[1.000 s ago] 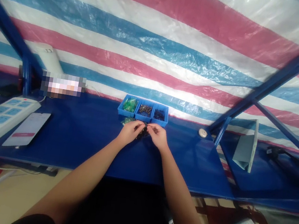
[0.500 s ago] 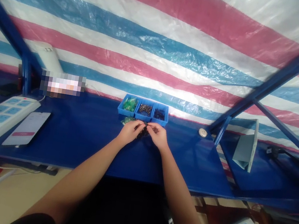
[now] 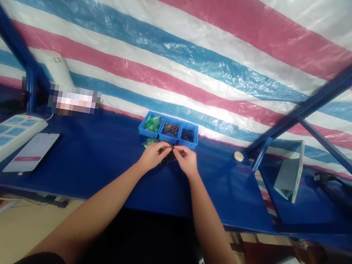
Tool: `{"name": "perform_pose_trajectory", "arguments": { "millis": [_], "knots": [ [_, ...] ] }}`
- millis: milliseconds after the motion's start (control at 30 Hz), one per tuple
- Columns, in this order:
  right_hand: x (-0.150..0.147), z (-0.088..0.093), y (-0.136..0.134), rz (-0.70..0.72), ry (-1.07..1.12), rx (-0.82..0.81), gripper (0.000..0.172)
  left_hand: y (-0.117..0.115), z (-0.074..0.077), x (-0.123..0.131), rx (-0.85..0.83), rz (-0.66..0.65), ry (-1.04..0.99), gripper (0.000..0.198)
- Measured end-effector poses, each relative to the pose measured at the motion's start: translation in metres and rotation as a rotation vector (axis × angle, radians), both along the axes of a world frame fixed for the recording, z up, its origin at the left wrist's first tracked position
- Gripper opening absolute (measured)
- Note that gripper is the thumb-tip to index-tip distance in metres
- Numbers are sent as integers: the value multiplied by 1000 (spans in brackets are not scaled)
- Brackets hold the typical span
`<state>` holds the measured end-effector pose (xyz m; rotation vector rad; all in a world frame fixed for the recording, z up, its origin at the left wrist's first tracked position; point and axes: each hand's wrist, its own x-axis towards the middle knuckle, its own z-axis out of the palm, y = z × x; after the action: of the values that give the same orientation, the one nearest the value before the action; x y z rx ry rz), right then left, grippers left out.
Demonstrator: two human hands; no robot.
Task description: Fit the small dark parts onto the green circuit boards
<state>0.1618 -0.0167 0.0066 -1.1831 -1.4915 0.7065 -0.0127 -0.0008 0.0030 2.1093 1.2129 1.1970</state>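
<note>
Right between left hand [image 3: 151, 155] and right hand [image 3: 187, 162] lie dark parts [image 3: 168, 157].

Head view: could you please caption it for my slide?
Bare left hand and right hand close together before three blue rectangular bins.

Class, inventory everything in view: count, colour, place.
Table: one, blue, across centre.
Bins: three, blue, table's back.
Packets: several, green, left bin.
Metallic pieces: many, silvery, middle bin.
Small pieces: many, dark, right bin.
Loose packaging: uncounted, green, before left bin.
Dark pieces: uncounted, blackish, table centre.
Round object: one, cream, table's right.
Phone: one, white screen, table's left.
Power strips: two, white, left, lower right.
Cylinder: one, white, back left.
Panel: one, grey, far right.
Frame: one, blue, both sides.
Striped sheet: one, red, white, blue, behind.
Left hand, right hand: one each, bare, centre.
Sleeves: two, black, bottom.
</note>
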Motion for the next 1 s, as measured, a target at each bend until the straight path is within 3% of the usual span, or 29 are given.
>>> {"name": "perform_pose_trajectory", "arguments": {
  "millis": [667, 1000],
  "knots": [
    [1, 1, 0, -1, 42, 10, 25, 0, 0, 0, 11, -17, 21, 26],
    [0, -1, 1, 67, 151, -7, 29, 0, 1, -1, 31, -10, 31, 26]
  ]
}}
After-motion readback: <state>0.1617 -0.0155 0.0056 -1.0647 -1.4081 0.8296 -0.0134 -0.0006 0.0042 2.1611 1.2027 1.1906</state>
